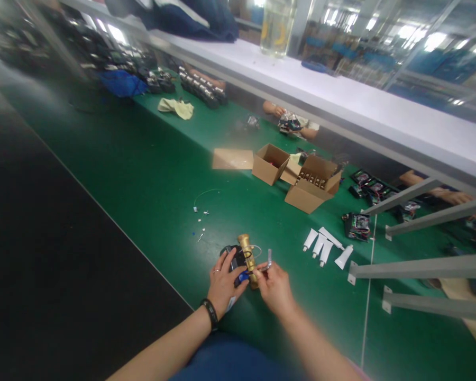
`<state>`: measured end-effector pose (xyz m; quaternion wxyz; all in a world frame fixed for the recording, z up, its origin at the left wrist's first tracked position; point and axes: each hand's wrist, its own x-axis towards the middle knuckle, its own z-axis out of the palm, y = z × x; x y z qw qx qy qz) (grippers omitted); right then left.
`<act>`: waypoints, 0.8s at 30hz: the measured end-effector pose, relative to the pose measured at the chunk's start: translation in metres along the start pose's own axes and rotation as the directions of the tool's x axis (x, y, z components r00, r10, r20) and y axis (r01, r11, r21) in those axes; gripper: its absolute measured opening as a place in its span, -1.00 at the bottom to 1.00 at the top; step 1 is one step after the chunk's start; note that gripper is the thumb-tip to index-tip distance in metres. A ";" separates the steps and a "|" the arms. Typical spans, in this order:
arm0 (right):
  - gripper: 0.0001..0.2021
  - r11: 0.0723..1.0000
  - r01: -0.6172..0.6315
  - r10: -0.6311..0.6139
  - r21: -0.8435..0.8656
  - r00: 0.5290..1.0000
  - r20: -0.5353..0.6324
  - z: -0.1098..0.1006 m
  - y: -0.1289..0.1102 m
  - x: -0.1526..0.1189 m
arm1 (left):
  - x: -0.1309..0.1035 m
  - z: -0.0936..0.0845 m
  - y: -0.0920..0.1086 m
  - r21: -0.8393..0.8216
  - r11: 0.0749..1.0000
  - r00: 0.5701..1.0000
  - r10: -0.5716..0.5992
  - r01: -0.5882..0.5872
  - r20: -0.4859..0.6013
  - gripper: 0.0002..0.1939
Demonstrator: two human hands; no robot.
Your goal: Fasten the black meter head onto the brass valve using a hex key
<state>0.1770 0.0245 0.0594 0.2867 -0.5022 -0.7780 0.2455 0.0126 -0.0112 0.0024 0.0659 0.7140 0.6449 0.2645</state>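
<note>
A brass pipe fitting [246, 251] with a black round housing lies on the green belt [150, 174] in front of me. My left hand [223, 283], with a dark wristband and a ring, rests on the black housing and a small blue part at the fitting's near end. My right hand [275, 286] pinches a thin clear piece [268, 259] beside the fitting's right side. A thin wire loops off the fitting towards that piece.
Two open cardboard boxes [309, 182] and a flat cardboard sheet [232, 159] lie further up the belt. Several white tubes [325, 247] sit to the right, near electronic modules [357, 225]. Grey metal bars [420, 267] jut in from the right. Other people's hands [289, 121] work under the far shelf.
</note>
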 end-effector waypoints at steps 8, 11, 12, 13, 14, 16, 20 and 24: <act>-0.80 1.000 -0.009 0.010 -0.012 0.997 0.079 0.001 -0.003 0.000 | 0.005 0.003 -0.005 -0.188 0.943 0.961 0.278 -0.276 -0.019 -0.72; -0.79 0.998 0.006 0.004 -0.066 0.987 0.159 -0.011 -0.003 0.005 | 0.011 0.005 -0.007 -0.234 0.933 0.957 0.288 -0.273 0.034 -0.81; -0.76 0.994 0.018 -0.001 -0.104 0.986 0.168 -0.020 -0.003 0.009 | 0.013 0.005 -0.008 -0.237 0.933 0.955 0.291 -0.271 0.053 -0.81; -0.69 0.988 0.042 -0.019 -0.148 0.987 0.157 -0.031 -0.005 0.015 | 0.014 0.005 -0.008 -0.240 0.932 0.953 0.295 -0.271 0.071 -0.81; -0.61 0.977 0.091 -0.063 -0.192 0.987 0.147 -0.043 -0.007 0.021 | 0.015 0.005 -0.008 -0.243 0.932 0.951 0.297 -0.269 0.085 -0.81; -0.53 0.927 0.290 -0.252 -0.239 0.951 0.178 -0.067 -0.013 0.035 | 0.017 0.005 -0.009 -0.244 0.931 0.947 0.304 -0.273 0.103 -0.81; -0.86 0.700 0.704 -0.544 -0.125 0.638 0.546 -0.094 -0.022 0.063 | 0.018 0.007 -0.013 -0.235 0.918 0.927 0.354 -0.319 0.125 -0.78; -0.77 0.567 0.805 -0.496 -0.174 0.503 0.708 -0.091 -0.022 0.081 | 0.019 0.009 -0.022 -0.253 0.908 0.921 0.371 -0.334 0.117 -0.80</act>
